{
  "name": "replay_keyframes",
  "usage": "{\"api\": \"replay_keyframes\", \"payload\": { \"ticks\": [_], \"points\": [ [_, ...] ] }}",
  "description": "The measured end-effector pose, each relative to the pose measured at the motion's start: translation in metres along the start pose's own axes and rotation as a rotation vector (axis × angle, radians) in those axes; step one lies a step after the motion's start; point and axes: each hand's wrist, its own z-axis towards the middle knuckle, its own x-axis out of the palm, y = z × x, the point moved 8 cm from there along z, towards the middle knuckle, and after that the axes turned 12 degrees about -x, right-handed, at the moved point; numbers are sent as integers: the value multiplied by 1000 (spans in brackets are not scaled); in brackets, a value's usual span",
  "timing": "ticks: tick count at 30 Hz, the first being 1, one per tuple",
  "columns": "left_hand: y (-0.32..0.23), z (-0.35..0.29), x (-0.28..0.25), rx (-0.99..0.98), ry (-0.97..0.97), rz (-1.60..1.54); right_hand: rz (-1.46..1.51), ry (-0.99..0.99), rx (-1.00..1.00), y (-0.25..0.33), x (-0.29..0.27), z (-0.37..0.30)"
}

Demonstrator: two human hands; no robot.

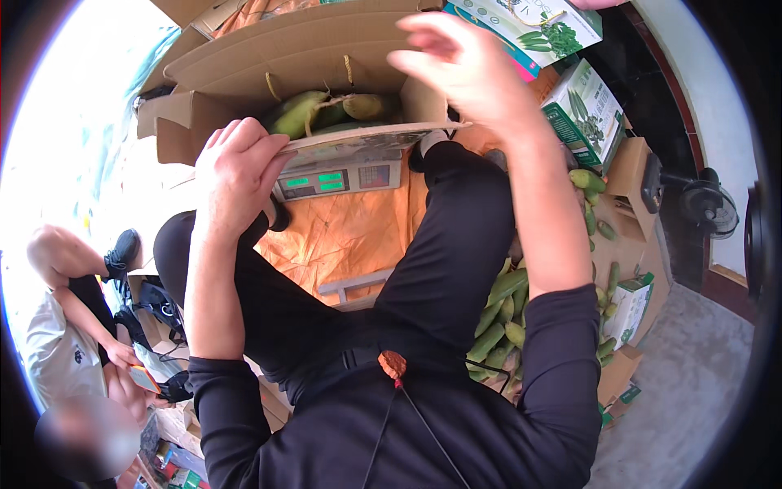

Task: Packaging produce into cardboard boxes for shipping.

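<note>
Between the knees, an open box [244, 77] above a scale [356, 181]: gourds in, top not yet closed.

The box gapes toward the wearer, its rear side tall; loading looks at least partly done, and shutting the top seems left. A pile [507, 287] of loose gourds lies apart, beyond the right thigh, so not everything is boxed. The scale's display is lit just below the front panel [358, 140], which suggests weighing is in hand. The left hand [234, 159] pinches that panel's edge between thumb and fingers. The right hand [464, 69] is raised over the box's right end, its grip apparently loosely spread and empty, though blur makes that uncertain. Several gourds [300, 114] lie together inside; two yellow cords [349, 70] show along the rear side.
</note>
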Motion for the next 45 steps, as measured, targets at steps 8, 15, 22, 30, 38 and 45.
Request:
{"api": "replay_keyframes", "payload": {
  "ticks": [8, 15, 22, 30, 38, 45],
  "points": [
    [-6, 4, 4, 25, -3, 6, -108, -260, 521, -192, -89, -209],
    [-5, 3, 7, 25, -18, 0, -44, -319, 1070, -267, -77, -457],
    [-4, 2, 7, -2, -5, 19, 12, -409, 1508, -233, -68, -561],
    [-6, 2, 8, -38, 54, -58, 84, -457, 1506, -235, -62, -584],
    [-7, 2, 14, -19, 46, -15, 106, -578, 1543, -221, -59, -582],
    [0, 0, 16, -42, 70, -12, 71, -482, 1661, -212, -29, -610]
  ]
}}
